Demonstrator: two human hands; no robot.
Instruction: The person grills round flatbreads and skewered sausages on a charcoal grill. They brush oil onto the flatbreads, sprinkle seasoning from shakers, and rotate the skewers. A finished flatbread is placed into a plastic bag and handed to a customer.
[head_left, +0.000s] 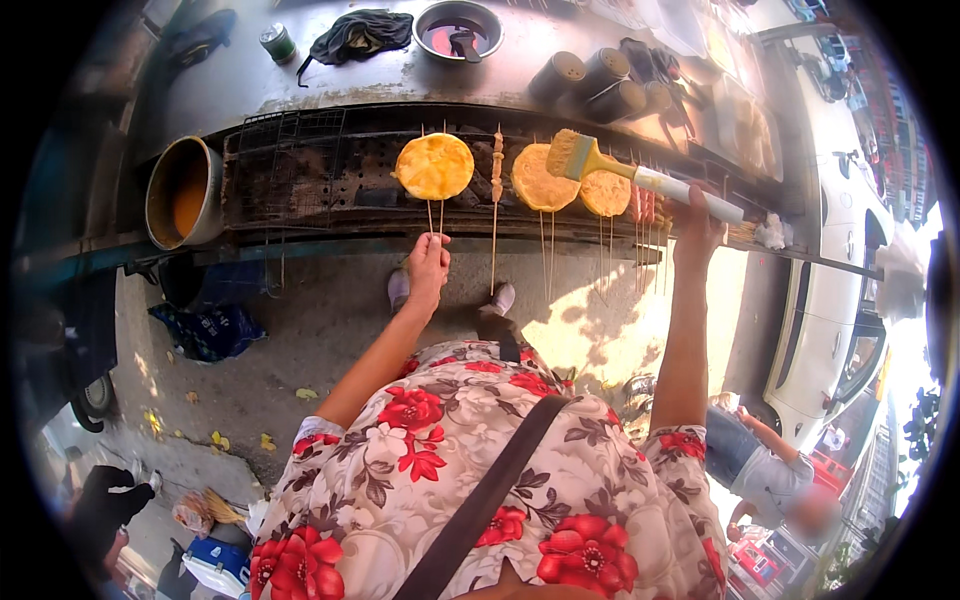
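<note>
My left hand grips two thin skewers that run through a round yellow flatbread lying over the charcoal grill. In my right hand is the white handle of a wide basting brush. Its bristles rest on or hover just above the second flatbread; I cannot tell which. A third flatbread lies partly beneath the brush neck. Between the first two breads sits a single skewer of meat pieces. Reddish meat skewers lie close to my right hand.
A pot of orange-brown liquid stands at the grill's left end, beside a wire grate. Behind are a metal bowl of dark liquid, a dark cloth and several shakers. A person stands behind at right, near a white car.
</note>
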